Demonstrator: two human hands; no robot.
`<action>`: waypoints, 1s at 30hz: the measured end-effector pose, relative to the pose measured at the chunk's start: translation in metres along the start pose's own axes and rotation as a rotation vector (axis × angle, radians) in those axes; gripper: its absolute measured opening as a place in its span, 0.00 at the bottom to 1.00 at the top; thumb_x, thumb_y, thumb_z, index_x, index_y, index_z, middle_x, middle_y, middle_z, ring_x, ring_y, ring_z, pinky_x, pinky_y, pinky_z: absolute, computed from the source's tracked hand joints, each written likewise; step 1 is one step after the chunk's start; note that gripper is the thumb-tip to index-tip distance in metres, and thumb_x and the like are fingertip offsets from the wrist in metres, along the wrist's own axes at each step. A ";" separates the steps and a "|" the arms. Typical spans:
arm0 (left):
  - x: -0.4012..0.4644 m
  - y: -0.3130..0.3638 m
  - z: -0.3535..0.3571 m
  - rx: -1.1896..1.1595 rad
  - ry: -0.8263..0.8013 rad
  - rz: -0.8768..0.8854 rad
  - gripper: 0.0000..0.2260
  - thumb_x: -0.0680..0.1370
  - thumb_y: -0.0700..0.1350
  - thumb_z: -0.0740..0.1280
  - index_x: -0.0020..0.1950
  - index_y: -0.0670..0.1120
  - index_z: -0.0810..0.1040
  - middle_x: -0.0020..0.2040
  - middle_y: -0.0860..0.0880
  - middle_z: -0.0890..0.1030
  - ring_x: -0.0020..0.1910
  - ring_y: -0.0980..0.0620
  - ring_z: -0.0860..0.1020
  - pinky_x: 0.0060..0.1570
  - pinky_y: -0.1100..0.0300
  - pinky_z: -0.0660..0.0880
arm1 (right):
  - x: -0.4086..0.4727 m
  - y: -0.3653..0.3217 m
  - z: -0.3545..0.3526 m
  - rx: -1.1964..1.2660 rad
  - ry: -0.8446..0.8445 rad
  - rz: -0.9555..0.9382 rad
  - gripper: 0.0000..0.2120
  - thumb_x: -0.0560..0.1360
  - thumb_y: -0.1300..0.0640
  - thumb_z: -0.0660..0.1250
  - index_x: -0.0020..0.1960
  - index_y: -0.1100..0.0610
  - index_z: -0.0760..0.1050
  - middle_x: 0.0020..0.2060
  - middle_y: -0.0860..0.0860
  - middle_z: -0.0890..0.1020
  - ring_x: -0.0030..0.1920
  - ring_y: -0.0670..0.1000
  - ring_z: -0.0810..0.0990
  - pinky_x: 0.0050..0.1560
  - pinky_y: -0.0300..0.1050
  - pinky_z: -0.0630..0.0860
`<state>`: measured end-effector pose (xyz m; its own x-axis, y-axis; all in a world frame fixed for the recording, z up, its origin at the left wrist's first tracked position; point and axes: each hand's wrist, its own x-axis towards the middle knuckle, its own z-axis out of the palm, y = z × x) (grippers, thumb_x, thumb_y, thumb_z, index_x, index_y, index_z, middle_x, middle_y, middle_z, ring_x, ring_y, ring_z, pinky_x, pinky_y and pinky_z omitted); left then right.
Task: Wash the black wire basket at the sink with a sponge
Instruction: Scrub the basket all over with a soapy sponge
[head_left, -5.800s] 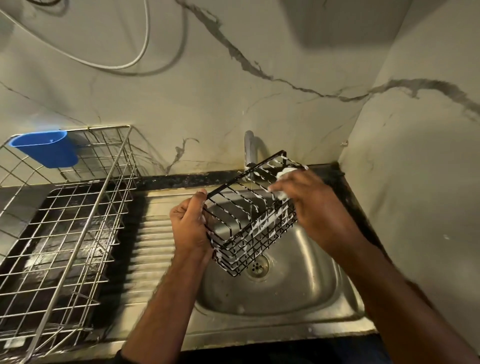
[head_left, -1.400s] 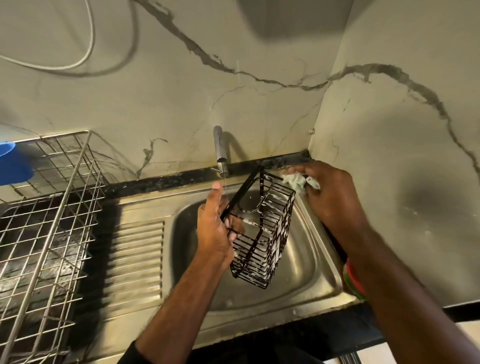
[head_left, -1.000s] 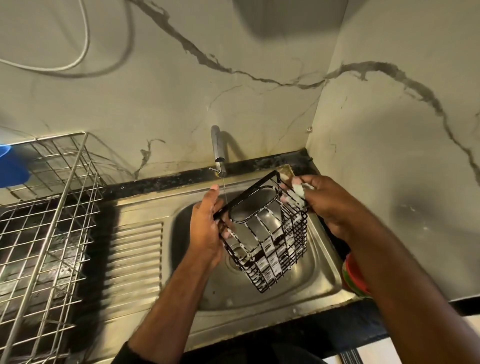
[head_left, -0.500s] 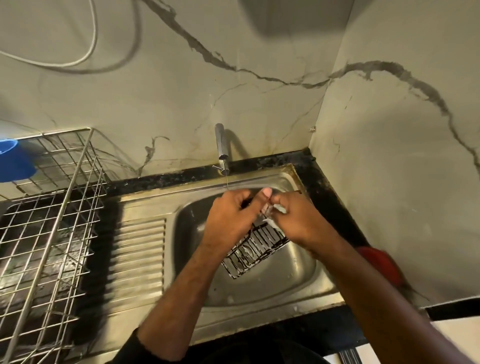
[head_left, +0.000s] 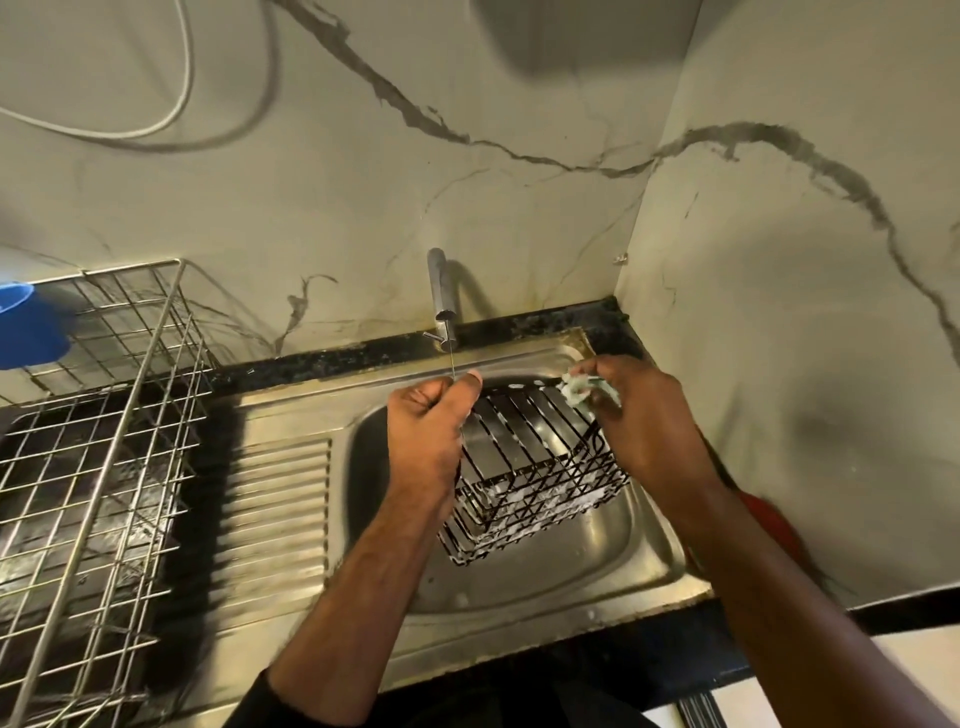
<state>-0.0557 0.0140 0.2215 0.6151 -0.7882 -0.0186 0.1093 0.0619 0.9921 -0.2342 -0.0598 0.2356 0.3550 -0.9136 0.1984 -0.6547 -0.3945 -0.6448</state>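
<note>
The black wire basket hangs tilted over the steel sink bowl, streaked with white suds. My left hand grips its left rim, thumb up near the tap's thin water stream. My right hand pinches a pale, soapy sponge against the basket's far right top corner. Part of the basket's left side is hidden behind my left hand.
The tap stands at the back of the sink and runs a thin stream. A ribbed drainboard lies left of the bowl. A steel wire dish rack with a blue cup fills the left. A red object sits behind my right forearm.
The basket has been turned so its open grid faces up and to the right. My right hand has slid the sponge from the middle out to the far right corner.
</note>
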 end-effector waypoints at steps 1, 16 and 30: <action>0.000 -0.001 0.001 -0.006 -0.001 0.004 0.21 0.78 0.38 0.72 0.28 0.48 0.68 0.24 0.51 0.64 0.23 0.56 0.60 0.26 0.66 0.70 | -0.004 -0.009 0.000 0.025 -0.005 -0.024 0.15 0.77 0.64 0.69 0.60 0.50 0.80 0.56 0.47 0.82 0.44 0.32 0.75 0.42 0.16 0.66; -0.002 -0.002 -0.009 -0.095 0.142 -0.053 0.23 0.77 0.38 0.71 0.24 0.51 0.71 0.23 0.56 0.66 0.24 0.57 0.63 0.29 0.65 0.69 | 0.012 0.032 -0.011 -0.061 -0.041 -0.103 0.16 0.80 0.66 0.62 0.60 0.51 0.81 0.54 0.48 0.80 0.52 0.46 0.79 0.53 0.41 0.76; 0.003 -0.005 -0.016 -0.227 0.246 -0.175 0.19 0.78 0.36 0.69 0.29 0.49 0.68 0.21 0.55 0.67 0.19 0.57 0.62 0.20 0.65 0.63 | -0.008 -0.014 -0.014 0.033 -0.275 -0.456 0.23 0.75 0.72 0.66 0.63 0.50 0.79 0.58 0.46 0.79 0.56 0.44 0.77 0.55 0.32 0.73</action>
<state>-0.0417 0.0210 0.2144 0.7380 -0.6299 -0.2421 0.3827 0.0952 0.9190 -0.2377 -0.0485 0.2534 0.7634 -0.5884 0.2662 -0.3729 -0.7382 -0.5622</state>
